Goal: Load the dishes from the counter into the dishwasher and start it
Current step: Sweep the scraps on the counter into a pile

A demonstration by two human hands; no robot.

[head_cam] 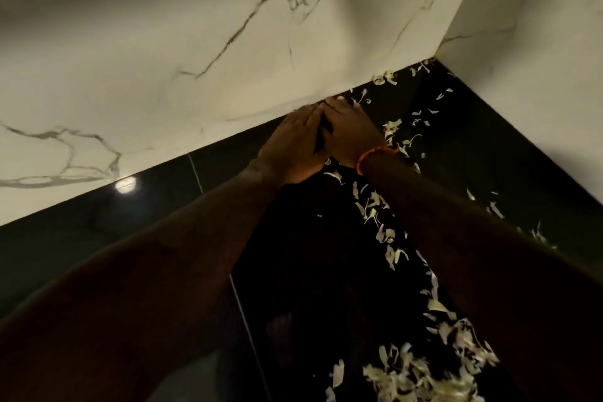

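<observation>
Black counter strewn with pale scraps — left hand and right hand press together against the marble wall, fingers fairly straight, grip unclear. Probably clearing scraps first — no dishes visible.

I take this for a home kitchen, at a corner of the bench. The bench is a glossy black slab with thin seams running across it, and it mirrors a round ceiling light. Two walls of white marble-look tile with grey veins meet at the corner and come straight down to the dark surface like a backsplash. Pale shredded vegetable scraps, which look like cabbage or onion, lie scattered in a trail from the corner towards me, the sort of litter food chopping leaves. The lighting is dim and warm, as indoors at home.
</observation>
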